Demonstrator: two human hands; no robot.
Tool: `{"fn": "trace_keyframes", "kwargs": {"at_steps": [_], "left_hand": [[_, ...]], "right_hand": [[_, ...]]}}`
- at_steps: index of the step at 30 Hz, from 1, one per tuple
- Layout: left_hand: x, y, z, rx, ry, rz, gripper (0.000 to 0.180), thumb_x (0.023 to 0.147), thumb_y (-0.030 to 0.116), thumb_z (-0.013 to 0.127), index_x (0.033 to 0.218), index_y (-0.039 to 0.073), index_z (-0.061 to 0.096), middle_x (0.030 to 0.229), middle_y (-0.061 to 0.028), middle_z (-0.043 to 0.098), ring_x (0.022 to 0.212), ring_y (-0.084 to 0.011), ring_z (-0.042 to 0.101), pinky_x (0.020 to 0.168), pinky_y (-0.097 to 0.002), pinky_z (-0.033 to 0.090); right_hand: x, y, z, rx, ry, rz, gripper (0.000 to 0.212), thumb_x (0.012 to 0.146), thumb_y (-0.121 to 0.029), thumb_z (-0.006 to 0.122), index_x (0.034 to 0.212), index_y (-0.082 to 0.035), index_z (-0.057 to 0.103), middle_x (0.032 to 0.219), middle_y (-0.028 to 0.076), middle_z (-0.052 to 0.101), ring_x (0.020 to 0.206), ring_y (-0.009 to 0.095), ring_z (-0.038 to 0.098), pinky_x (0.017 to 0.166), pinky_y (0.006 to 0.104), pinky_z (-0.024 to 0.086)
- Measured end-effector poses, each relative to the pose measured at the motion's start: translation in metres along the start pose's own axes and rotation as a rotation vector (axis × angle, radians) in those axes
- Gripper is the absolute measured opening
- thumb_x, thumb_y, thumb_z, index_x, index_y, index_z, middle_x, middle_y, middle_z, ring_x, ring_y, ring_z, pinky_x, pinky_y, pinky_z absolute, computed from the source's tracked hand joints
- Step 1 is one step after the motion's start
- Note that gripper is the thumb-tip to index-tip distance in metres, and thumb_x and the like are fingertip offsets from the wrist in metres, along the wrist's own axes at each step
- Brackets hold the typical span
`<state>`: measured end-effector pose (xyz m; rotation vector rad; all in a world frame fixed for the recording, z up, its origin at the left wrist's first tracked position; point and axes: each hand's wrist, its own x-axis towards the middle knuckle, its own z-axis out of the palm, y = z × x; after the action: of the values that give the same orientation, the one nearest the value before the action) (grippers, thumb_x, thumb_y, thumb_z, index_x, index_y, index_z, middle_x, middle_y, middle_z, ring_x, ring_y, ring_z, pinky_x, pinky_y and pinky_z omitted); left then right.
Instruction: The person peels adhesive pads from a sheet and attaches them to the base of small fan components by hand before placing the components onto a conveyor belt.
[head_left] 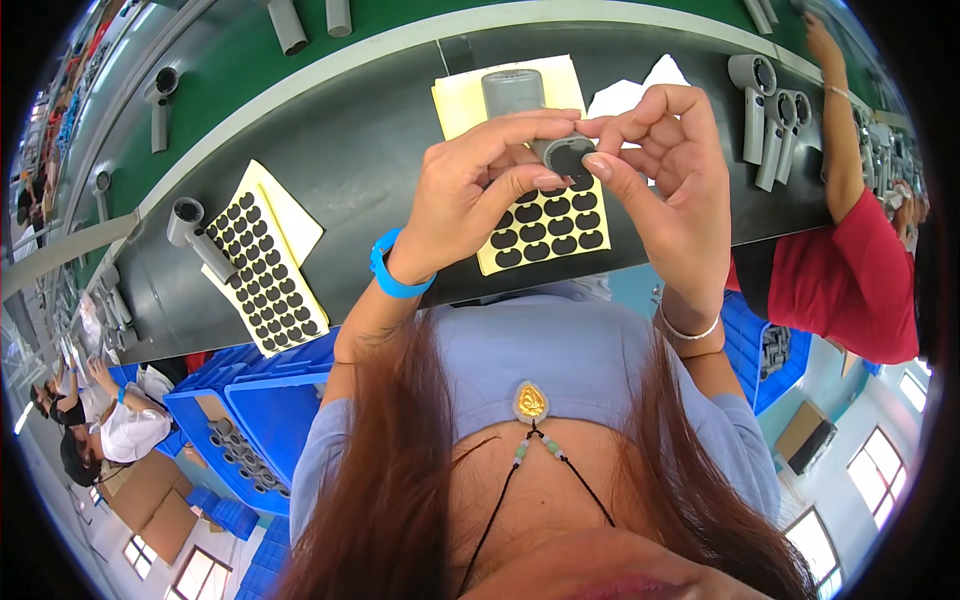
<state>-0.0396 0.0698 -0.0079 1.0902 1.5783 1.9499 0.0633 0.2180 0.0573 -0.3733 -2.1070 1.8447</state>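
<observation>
Above the table, my left hand [470, 195] is closed round a grey handheld fan, whose handle end [548, 148] faces up at me. A black sticker [571, 157] covers that end. My right hand [665, 165] pinches the sticker's edge between thumb and finger. Just beyond the hands shows a rounded grey part [513, 90]; whether it joins the held piece is hidden by my fingers. Below lies a yellow sheet of black stickers [545, 228], partly covered by my hands.
To the left, a grey fan [200, 237] rests on another sticker sheet [262, 270]. Several fans [755, 105] stand at the right beside a co-worker's arm [845, 150]. White paper [655, 80] lies behind my right hand. Blue crates [270, 420] sit below the table edge. A green belt [390, 25] runs beyond.
</observation>
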Motion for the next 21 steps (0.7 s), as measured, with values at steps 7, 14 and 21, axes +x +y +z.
{"fn": "trace_keyframes", "kwargs": {"at_steps": [7, 14, 21], "left_hand": [[-0.0012, 0.0017, 0.0000, 0.007, -0.011, -0.019, 0.030, 0.085, -0.005, 0.061, 0.114, 0.000, 0.063, 0.118, -0.0130, 0.065, 0.079, -0.0156, 0.071, 0.070, -0.0246, 0.055], [-0.0029, 0.0016, 0.0014, 0.023, 0.004, -0.014, 0.030, 0.085, -0.003, 0.062, 0.114, 0.001, 0.064, 0.118, -0.0126, 0.066, 0.077, -0.0152, 0.070, 0.069, -0.0245, 0.055], [-0.0027, 0.0033, 0.0015, 0.040, -0.020, -0.011, 0.032, 0.083, -0.002, 0.066, 0.114, 0.000, 0.063, 0.119, -0.0147, 0.065, 0.076, -0.0145, 0.070, 0.069, -0.0253, 0.055]], "right_hand": [[-0.0007, -0.0011, 0.0012, -0.024, -0.010, -0.009, 0.034, 0.082, 0.008, 0.065, 0.104, -0.004, 0.042, 0.087, 0.006, 0.059, 0.100, 0.018, 0.062, 0.083, 0.0269, 0.049], [-0.0015, -0.0034, 0.0025, -0.083, -0.006, -0.019, 0.034, 0.082, 0.007, 0.065, 0.105, -0.005, 0.042, 0.088, 0.006, 0.059, 0.099, 0.016, 0.063, 0.081, 0.0260, 0.049], [-0.0042, -0.0042, 0.0042, -0.183, 0.028, -0.047, 0.036, 0.080, 0.007, 0.066, 0.106, -0.004, 0.043, 0.084, 0.006, 0.061, 0.093, 0.015, 0.064, 0.081, 0.0265, 0.049]]}}
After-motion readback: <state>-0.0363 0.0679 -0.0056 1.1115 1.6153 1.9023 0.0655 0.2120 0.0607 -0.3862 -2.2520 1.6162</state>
